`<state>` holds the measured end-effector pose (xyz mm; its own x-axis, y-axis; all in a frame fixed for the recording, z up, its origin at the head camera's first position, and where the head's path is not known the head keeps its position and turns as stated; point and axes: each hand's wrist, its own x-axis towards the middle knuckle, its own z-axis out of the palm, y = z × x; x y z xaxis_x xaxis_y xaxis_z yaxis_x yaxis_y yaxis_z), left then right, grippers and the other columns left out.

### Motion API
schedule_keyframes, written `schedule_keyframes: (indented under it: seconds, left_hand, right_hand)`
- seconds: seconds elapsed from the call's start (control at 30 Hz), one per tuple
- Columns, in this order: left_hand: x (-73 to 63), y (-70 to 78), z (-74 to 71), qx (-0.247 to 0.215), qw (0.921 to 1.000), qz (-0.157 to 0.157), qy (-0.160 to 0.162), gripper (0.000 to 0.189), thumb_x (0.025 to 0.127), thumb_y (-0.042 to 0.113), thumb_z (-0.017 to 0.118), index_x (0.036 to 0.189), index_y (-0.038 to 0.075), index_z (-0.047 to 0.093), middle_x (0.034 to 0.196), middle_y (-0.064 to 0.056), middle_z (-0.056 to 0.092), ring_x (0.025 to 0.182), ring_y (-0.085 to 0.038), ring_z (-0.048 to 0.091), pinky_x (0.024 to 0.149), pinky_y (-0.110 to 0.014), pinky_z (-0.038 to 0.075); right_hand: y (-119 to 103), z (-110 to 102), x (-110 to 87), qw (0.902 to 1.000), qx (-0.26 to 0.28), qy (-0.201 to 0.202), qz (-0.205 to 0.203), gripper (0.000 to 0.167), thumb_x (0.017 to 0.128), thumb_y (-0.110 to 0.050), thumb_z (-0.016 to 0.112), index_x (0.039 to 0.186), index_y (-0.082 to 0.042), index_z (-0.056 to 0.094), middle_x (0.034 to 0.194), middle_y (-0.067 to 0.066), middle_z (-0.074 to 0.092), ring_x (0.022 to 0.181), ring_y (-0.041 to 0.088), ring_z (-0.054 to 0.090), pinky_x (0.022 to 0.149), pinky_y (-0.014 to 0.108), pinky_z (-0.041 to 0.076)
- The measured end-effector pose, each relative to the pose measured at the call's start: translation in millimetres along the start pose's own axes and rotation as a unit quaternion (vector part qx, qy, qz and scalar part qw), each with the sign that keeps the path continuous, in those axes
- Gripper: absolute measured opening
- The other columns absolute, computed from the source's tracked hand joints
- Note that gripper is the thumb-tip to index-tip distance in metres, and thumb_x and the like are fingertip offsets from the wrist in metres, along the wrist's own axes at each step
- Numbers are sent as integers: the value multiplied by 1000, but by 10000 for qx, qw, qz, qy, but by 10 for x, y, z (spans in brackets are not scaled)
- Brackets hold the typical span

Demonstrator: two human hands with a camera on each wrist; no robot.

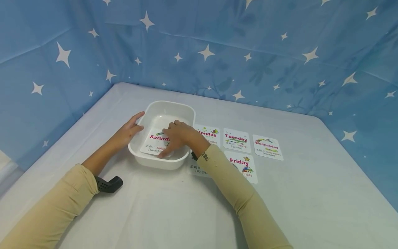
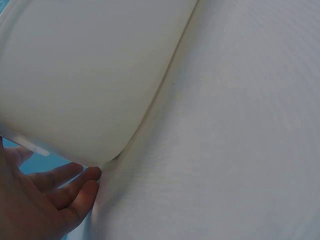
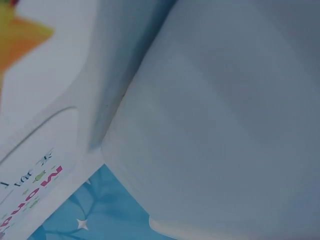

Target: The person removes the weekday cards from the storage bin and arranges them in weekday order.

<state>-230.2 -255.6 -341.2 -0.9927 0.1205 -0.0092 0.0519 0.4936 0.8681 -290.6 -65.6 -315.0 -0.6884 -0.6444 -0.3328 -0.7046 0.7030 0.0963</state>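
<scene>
A white plastic tub stands on the table, a little left of the middle. My left hand holds its left rim, thumb over the edge; in the left wrist view the fingers touch the tub's outer corner. Inside the tub is a card printed "Saturday". My right hand reaches in over this card and holds it, thumb by the lower edge and index finger near the top. The hand covers the card's right part. In the right wrist view the tub's outer wall hides the right hand.
Right of the tub lie weekday cards: Monday, Tuesday and Wednesday at the back, Friday and a partly covered card in front. The right forearm passes above them. A blue star-patterned curtain borders the white table.
</scene>
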Motion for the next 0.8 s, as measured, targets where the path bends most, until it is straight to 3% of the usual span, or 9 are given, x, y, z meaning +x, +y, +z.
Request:
schedule_keyframes:
  seconds: [0.37, 0.8]
  left_hand:
    - [-1, 9, 10, 10, 10000, -47, 21, 59, 97, 24, 30, 148, 19, 2, 138, -29, 34, 116, -42, 47, 86, -45, 47]
    - [6, -4, 17, 7, 10000, -6, -3, 58, 97, 24, 29, 148, 19, 2, 142, -28, 28, 124, -44, 39, 94, -55, 41]
  right_hand:
    - [-12, -6, -10, 9996, -164, -227, 1, 104, 62, -74, 60, 145, -20, 27, 134, 1, 41, 116, 17, 38, 105, 34, 31]
    - [0, -12, -33, 9985, 329, -429, 0, 102, 64, -66, 67, 146, -29, 18, 146, -2, 29, 125, 19, 35, 105, 40, 32]
